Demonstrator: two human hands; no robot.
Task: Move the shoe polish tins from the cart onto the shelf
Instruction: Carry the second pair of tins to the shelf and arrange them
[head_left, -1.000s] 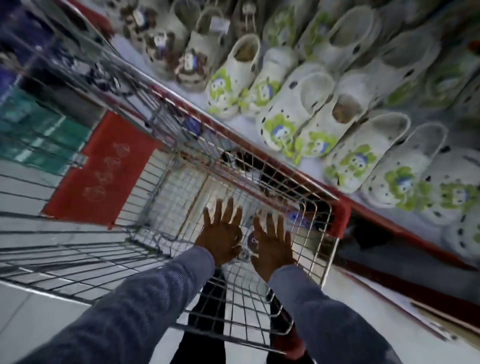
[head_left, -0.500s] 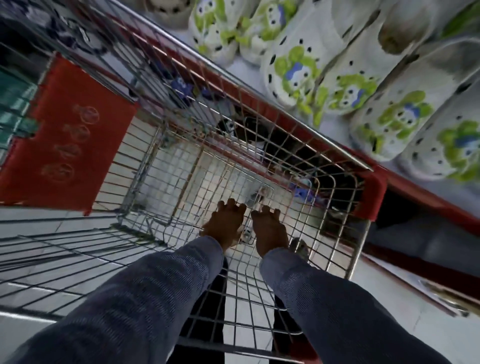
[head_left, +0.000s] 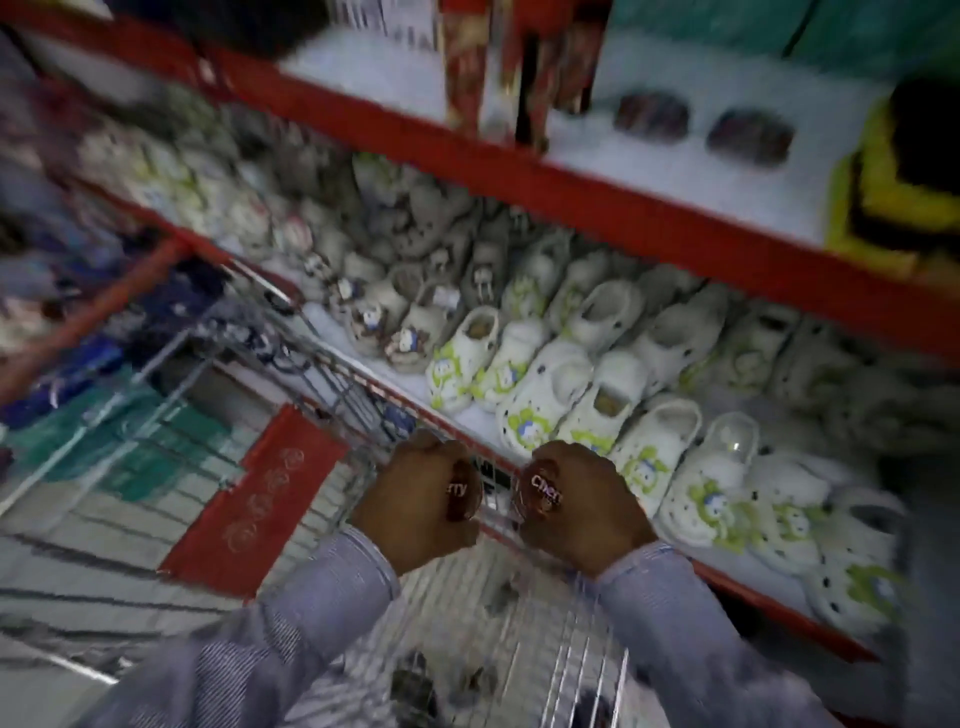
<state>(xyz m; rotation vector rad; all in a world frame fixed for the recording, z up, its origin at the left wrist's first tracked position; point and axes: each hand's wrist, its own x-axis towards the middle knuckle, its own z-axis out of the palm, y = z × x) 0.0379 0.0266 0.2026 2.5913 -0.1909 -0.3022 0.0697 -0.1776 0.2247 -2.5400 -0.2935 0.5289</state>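
Each hand carries one tin above the silver wire shopping cart (head_left: 457, 613). The left hand (head_left: 410, 506) has its grip curled tight around a round dark-red shoe polish tin with white lettering (head_left: 461, 491), and the right hand (head_left: 584, 506) pinches a second round dark-red tin (head_left: 540, 488) the same way; the two tins face each other, just apart. Both sit level with the cart's far rim, beside the lower shelf of white clogs with green patches (head_left: 550, 384). The white upper shelf with a red front edge (head_left: 597, 192) lies up and forward of both hands, toward the right. Two dark round shapes (head_left: 701, 124) already resting there are probably tins, though blur prevents certainty. That spot is on the right hand's side, so the right hand looks nearer. More dark objects (head_left: 415, 680) lie blurred in the cart basket.
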